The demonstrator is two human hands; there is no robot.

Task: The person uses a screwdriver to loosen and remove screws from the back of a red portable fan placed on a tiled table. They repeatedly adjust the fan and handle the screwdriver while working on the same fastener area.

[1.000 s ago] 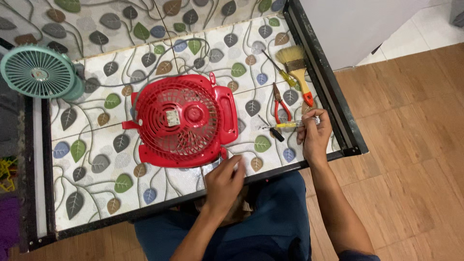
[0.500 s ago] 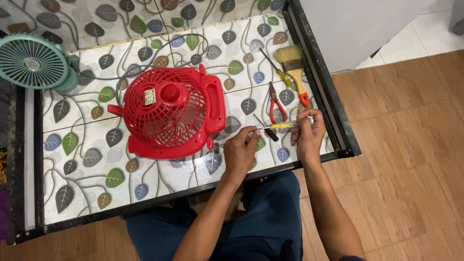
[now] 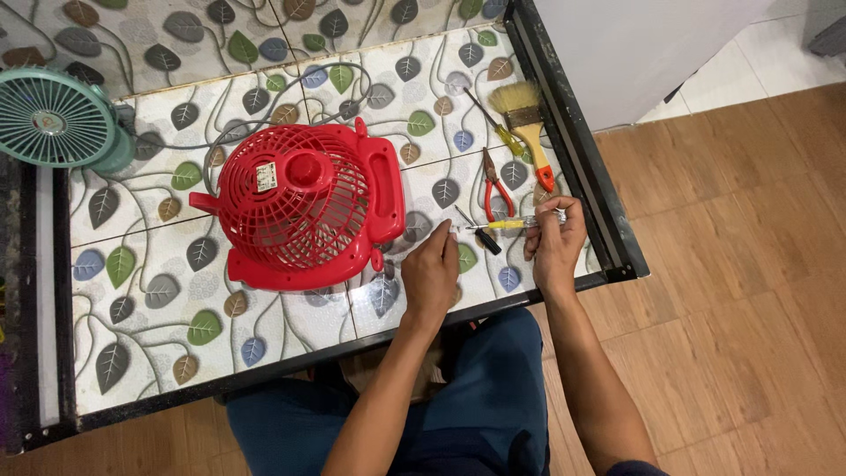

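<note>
Since earlier, left hand (image 3: 432, 269) reaches the yellow-handled screwdriver (image 3: 504, 225), right hand (image 3: 553, 242) grip clamped on it; red plastic fan (image 3: 304, 207) lies closed, untouched.

- Fan housing (image 3: 304, 210) lies on the tiled table (image 3: 150, 291), left of both hands.
- Left hand (image 3: 430, 273) and right hand (image 3: 553, 247) meet at a screwdriver (image 3: 502, 225).
- Pliers (image 3: 491, 183) and brush (image 3: 526, 128) lie behind it.
- Second fan (image 3: 53, 119) stands far left.
</note>
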